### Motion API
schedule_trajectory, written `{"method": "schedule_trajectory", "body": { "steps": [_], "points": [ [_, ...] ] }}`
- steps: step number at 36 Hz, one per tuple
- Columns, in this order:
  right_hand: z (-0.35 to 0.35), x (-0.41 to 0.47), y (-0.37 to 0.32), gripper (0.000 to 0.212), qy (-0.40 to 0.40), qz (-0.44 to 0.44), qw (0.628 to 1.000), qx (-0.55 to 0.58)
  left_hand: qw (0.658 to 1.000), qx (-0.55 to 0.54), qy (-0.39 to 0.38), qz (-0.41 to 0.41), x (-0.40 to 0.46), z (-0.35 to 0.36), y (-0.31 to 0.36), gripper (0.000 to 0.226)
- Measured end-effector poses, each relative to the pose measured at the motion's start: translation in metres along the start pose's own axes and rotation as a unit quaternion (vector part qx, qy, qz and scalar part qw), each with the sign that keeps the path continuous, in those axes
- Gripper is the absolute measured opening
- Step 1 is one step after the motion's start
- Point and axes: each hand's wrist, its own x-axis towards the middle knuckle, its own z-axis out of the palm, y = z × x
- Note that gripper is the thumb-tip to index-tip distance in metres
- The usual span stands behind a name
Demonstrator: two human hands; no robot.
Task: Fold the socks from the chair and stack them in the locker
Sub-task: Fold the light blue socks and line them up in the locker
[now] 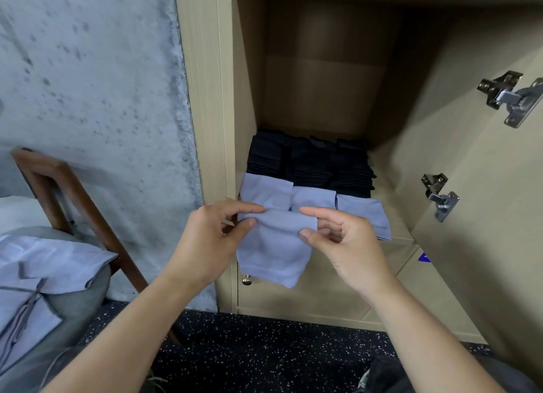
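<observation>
A light blue folded sock (274,251) hangs in front of the open locker (329,93). My left hand (211,240) pinches its upper left corner and my right hand (343,245) pinches its upper right corner. Inside the locker, three stacks of light blue folded socks (361,213) sit along the shelf's front edge, with stacks of black folded socks (311,163) behind them. More light blue socks (44,272) lie loose on the wooden chair (73,193) at the left.
The locker door (484,187) stands open at the right with two metal hinges (508,99). A closed lower compartment with a small brass knob (247,280) sits below the shelf. A grey concrete wall (88,84) is at left, dark speckled floor (264,351) below.
</observation>
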Motion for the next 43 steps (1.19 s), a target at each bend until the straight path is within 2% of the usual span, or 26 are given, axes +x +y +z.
{"method": "schedule_trajectory", "body": {
  "steps": [9,16,21,25,30,35,38,43],
  "points": [
    [-0.003,-0.001,-0.002,0.018,0.002,-0.041,0.998,-0.052,0.997,0.053,0.0,0.051,0.002,-0.002,0.001,0.025],
    [0.0,-0.003,-0.008,0.013,-0.004,-0.022,1.0,-0.009,0.999,-0.034,-0.005,0.023,0.001,0.0,0.006,0.019],
    [0.002,-0.006,-0.015,0.011,0.0,0.017,0.997,0.076,0.995,-0.095,0.007,0.015,0.002,0.002,0.005,0.027],
    [0.0,-0.005,-0.019,0.014,0.024,0.056,0.988,0.139,0.987,-0.147,-0.057,0.021,-0.001,0.005,0.008,0.039],
    [-0.005,-0.003,-0.02,0.018,0.04,0.102,0.979,0.175,0.983,-0.118,-0.141,0.001,-0.005,0.013,0.006,0.036],
    [-0.006,-0.003,-0.02,0.017,0.058,0.114,0.977,0.173,0.972,-0.167,-0.159,-0.042,-0.008,0.018,0.013,0.047],
    [-0.007,-0.004,-0.02,0.029,0.059,0.1,0.98,0.164,0.973,-0.177,-0.133,-0.059,-0.006,0.018,0.011,0.05],
    [-0.009,-0.005,-0.019,0.053,-0.009,0.08,0.985,0.15,0.974,-0.198,-0.082,-0.068,-0.001,0.021,0.007,0.049]
  ]
}}
